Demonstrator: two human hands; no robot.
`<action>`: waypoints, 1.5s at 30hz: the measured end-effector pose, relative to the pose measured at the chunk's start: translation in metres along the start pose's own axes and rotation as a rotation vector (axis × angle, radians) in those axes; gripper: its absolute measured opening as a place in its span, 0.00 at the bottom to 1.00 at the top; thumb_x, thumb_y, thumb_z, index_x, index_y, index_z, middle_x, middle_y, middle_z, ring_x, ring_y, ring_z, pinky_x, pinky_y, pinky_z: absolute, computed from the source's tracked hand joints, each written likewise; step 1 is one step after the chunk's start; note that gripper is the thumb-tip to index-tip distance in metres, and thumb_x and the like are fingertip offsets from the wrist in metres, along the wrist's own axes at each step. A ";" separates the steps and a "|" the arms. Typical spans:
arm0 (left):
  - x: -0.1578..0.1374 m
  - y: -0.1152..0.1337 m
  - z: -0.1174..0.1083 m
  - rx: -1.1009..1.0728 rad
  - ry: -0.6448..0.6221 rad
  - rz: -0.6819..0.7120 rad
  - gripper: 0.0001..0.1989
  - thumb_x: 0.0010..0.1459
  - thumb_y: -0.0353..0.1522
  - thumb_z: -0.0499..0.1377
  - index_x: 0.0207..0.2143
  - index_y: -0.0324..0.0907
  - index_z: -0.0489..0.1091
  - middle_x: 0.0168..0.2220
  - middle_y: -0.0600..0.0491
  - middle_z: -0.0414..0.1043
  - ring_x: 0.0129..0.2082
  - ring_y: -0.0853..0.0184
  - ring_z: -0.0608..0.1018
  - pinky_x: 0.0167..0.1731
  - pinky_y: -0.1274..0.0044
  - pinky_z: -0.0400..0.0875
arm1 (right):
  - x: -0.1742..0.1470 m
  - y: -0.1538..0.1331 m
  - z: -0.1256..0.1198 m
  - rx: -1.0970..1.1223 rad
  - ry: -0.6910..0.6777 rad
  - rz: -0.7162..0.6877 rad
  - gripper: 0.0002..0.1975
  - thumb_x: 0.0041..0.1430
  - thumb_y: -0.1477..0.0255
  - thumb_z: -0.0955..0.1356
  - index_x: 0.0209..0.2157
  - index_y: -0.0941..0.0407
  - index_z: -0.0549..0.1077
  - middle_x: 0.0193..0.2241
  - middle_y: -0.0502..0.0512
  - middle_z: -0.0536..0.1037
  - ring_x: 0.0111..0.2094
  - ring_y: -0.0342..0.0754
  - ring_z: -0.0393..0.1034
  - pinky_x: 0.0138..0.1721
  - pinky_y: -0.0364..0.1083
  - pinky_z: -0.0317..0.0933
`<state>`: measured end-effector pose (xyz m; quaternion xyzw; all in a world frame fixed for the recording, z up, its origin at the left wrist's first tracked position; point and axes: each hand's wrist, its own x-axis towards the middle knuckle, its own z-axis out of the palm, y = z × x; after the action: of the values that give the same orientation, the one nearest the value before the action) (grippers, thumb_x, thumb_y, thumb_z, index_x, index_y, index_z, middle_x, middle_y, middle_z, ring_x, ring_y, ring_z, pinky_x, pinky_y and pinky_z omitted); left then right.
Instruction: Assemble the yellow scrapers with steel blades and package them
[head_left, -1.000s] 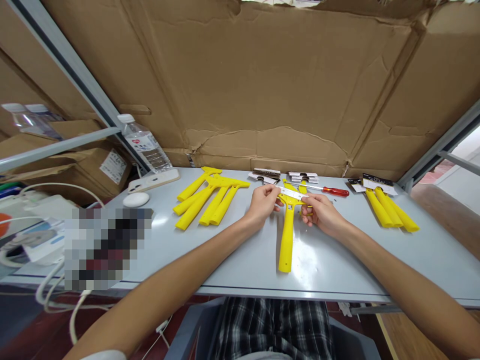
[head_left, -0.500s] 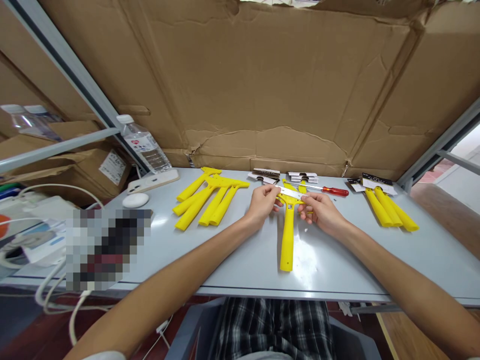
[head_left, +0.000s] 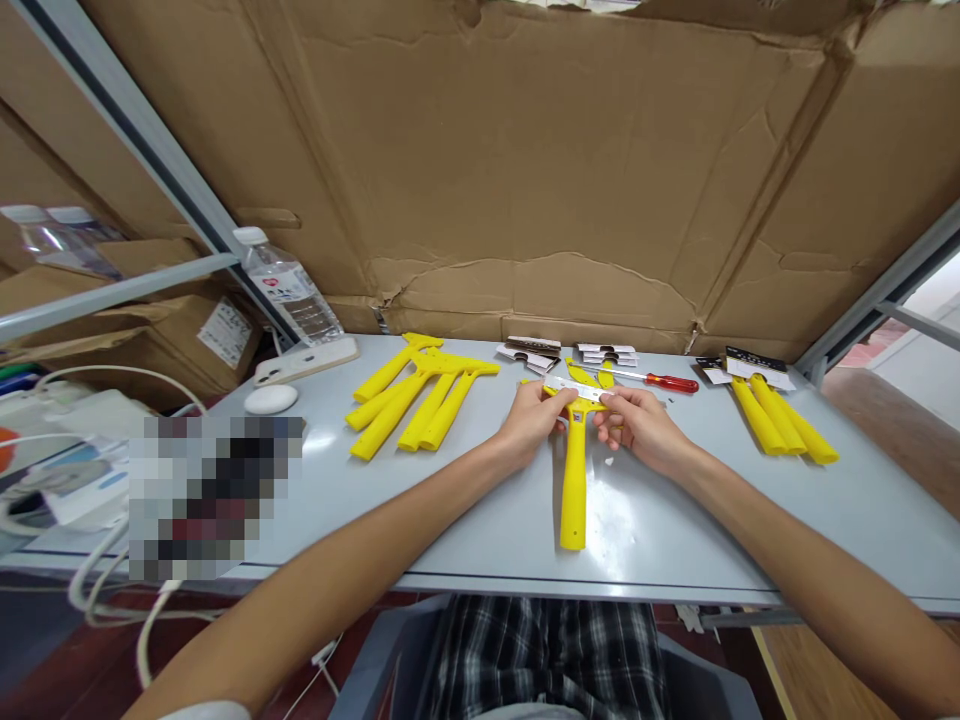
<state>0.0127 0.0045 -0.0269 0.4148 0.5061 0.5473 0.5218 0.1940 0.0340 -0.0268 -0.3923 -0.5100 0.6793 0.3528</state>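
A yellow T-shaped scraper [head_left: 574, 485] is held over the table in front of me, its handle pointing toward me. Across its head lies a flat silvery strip [head_left: 579, 389] with small marks or holes. My left hand [head_left: 528, 422] grips the left end of the head, thumb on top. Closed on the right end is my right hand [head_left: 639, 424], its thumb at the strip's end and its fingers curled beneath. Just beyond the head, another yellow piece [head_left: 605, 374] lies partly under black-and-white cards [head_left: 606, 354]. A red-handled screwdriver [head_left: 670, 383] rests behind my right hand.
Several yellow scrapers [head_left: 420, 400] lie to the left on the grey table [head_left: 465, 520]. At the right, yellow handles [head_left: 776, 420] stick out from cards [head_left: 757, 362]. A water bottle [head_left: 292, 290], white case [head_left: 271, 400] and cables [head_left: 112, 600] are left. Cardboard [head_left: 525, 170] stands behind.
My left thumb has shifted right and down over the scraper's head, near the strip. The handle's near end has come slightly toward me. My right hand has barely moved.
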 end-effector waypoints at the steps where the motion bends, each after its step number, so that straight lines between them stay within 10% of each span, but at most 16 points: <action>1: 0.000 0.000 0.000 0.001 0.001 0.009 0.11 0.51 0.36 0.67 0.33 0.37 0.77 0.30 0.48 0.79 0.28 0.67 0.77 0.22 0.79 0.67 | 0.000 -0.001 0.000 0.012 0.007 0.009 0.19 0.55 0.61 0.75 0.39 0.58 0.69 0.31 0.58 0.79 0.23 0.44 0.72 0.20 0.41 0.63; 45: 0.004 0.001 -0.002 -0.003 0.065 0.055 0.08 0.50 0.35 0.65 0.27 0.39 0.74 0.27 0.51 0.75 0.25 0.69 0.75 0.21 0.79 0.65 | -0.001 -0.006 0.000 0.073 0.092 -0.005 0.16 0.52 0.66 0.75 0.35 0.58 0.67 0.29 0.57 0.77 0.23 0.43 0.70 0.22 0.41 0.63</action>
<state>0.0097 0.0079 -0.0266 0.4096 0.5103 0.5755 0.4905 0.1945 0.0341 -0.0211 -0.4084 -0.4691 0.6780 0.3917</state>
